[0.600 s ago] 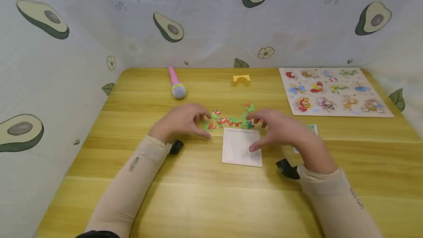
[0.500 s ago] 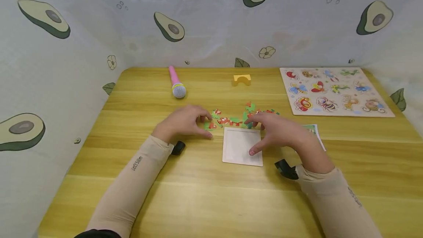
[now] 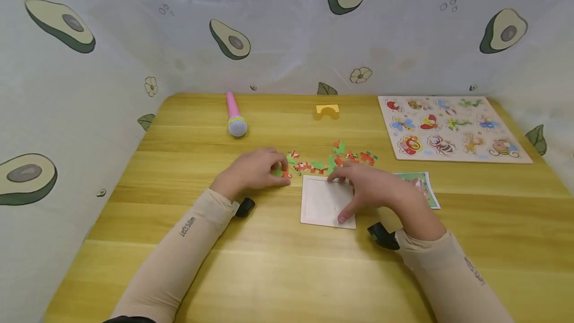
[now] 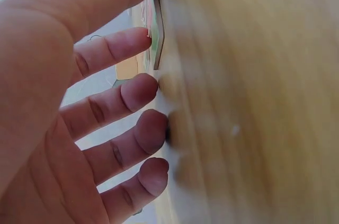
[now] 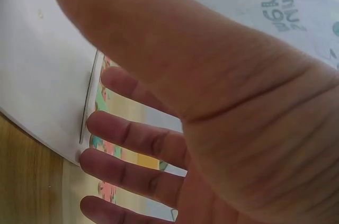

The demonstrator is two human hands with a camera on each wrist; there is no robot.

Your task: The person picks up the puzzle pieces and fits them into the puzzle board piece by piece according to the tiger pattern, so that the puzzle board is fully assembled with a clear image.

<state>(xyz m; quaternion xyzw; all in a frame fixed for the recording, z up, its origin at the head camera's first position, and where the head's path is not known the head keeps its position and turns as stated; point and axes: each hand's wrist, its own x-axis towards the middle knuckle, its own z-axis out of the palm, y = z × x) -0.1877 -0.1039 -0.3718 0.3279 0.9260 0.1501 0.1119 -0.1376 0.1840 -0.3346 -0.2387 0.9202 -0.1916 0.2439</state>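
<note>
My left hand [image 3: 253,171] reaches down at the left end of a row of red and green jigsaw pieces. Its thumb and index finger pinch the end jigsaw piece [image 3: 285,174] from both sides; the left wrist view shows the piece [image 4: 158,33] edge-on by the fingertips. My right hand [image 3: 372,183] spans a white square puzzle tray [image 3: 316,206]. Its thumb tip rests on the tray's lower right, while its fingers [image 5: 132,135] extend along the far edge. More jigsaw pieces [image 3: 318,167] with tiger-striped parts lie just beyond the tray.
A picture card [image 3: 430,191] lies partly behind my right wrist. Farther back are a pink toy microphone [image 3: 235,116], a yellow arch block [image 3: 327,111] and a large insect puzzle board [image 3: 453,128]. An avocado-print cloth [image 3: 287,49] stands behind the wooden table [image 3: 269,273].
My left thumb and index finger have drawn together around the end piece. My right fingers have come back toward the tray's far edge, uncovering more pieces and more of the card.
</note>
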